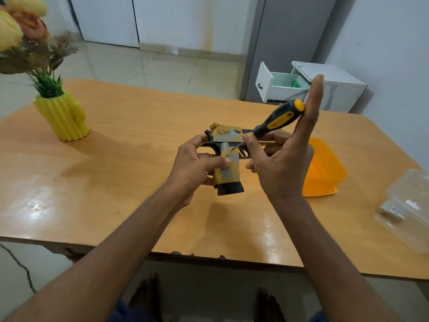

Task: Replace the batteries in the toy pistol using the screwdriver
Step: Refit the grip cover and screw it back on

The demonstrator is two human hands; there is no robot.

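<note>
A tan, grey and black toy pistol [226, 156] is held above the wooden table [130, 173], grip pointing toward me. My left hand [197, 166] grips the pistol's handle, thumb across its side. My right hand [285, 156] pinches a black and yellow screwdriver [277, 119] near the lower end of its handle, with one finger stretched straight up behind the handle's end. The thin metal tip touches the upper part of the grip. No batteries are visible on the pistol.
An orange plastic container [325, 168] sits on the table just right of my right hand. A clear plastic box [408, 205] with small items lies at the right edge. A yellow cactus-shaped vase [62, 115] with flowers stands far left. A white cabinet [301, 87] with an open drawer stands beyond the table.
</note>
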